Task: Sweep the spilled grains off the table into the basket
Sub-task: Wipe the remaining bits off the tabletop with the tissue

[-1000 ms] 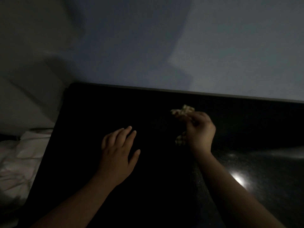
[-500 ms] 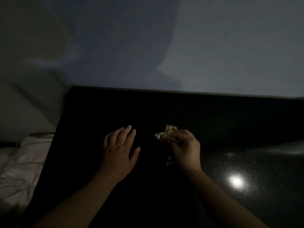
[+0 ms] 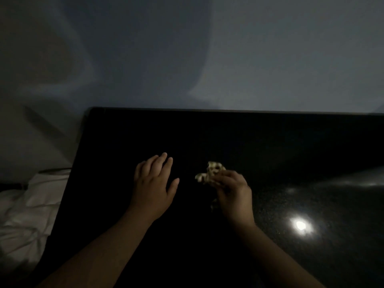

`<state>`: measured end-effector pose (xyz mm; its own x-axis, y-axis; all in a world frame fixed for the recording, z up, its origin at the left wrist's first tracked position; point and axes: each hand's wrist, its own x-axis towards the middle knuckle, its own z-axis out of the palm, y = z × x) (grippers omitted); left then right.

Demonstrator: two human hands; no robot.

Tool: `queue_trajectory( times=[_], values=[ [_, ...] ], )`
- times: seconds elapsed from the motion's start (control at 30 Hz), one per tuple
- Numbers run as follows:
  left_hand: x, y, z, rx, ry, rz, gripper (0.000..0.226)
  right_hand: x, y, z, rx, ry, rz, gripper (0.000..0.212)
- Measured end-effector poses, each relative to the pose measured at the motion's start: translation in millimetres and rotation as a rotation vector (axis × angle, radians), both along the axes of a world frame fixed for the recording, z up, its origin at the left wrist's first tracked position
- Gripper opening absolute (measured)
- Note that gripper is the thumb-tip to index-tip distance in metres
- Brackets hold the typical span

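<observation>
Dark table (image 3: 128,225), glossy, lamp glare toward its right side. White crumpled fabric (image 3: 27,213) off the left edge; no basket visible. Left hand (image 3: 153,183) flat and open mid-table, fingers spread, holding nothing, likely bracing or acting as a stop. Right hand (image 3: 232,194) closed round a pale crumpled cloth (image 3: 212,172), just right of it, likely for wiping grains leftward. Grains too dark to see.
</observation>
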<state>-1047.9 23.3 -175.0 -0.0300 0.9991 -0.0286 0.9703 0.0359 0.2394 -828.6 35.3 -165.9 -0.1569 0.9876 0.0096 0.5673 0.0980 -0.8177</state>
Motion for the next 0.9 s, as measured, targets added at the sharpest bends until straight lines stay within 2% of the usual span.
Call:
queue_trajectory(
  times=[0.1, 0.23, 0.37, 0.6, 0.67, 0.8, 0.9],
  values=[
    [-0.3, 0.0, -0.4, 0.003, 0.006, -0.011, 0.067, 8.1, 7.2, 7.2, 0.030, 0.051, -0.072, 0.041],
    [-1.2, -0.8, -0.9, 0.017, -0.001, -0.021, 0.068, 19.9, 52.1, 3.3, 0.055, 0.001, -0.247, 0.023],
    [-1.1, -0.6, -1.5, 0.012, 0.006, -0.026, 0.068, 11.3, 43.1, -5.4, 0.053, -0.057, -0.196, 0.020],
    [-0.9, -2.0, -1.3, 0.020, 0.019, -0.041, 0.066, 14.2, -37.7, -6.8, 0.033, -0.085, -0.012, 0.034],
    [-0.7, -2.0, -0.6, 0.022, 0.020, -0.045, 0.065, 17.2, -27.6, -8.2, 0.078, -0.097, -0.032, 0.031],
    [-0.5, -1.9, -2.5, 0.050, 0.000, -0.035, 0.064, 15.1, 24.3, -10.6, 0.069, -0.086, -0.300, 0.020],
    [-1.9, -3.3, -3.9, 0.044, 0.002, -0.051, 0.064, 6.8, 15.8, -10.6, 0.065, -0.101, -0.199, 0.024]
  ],
)
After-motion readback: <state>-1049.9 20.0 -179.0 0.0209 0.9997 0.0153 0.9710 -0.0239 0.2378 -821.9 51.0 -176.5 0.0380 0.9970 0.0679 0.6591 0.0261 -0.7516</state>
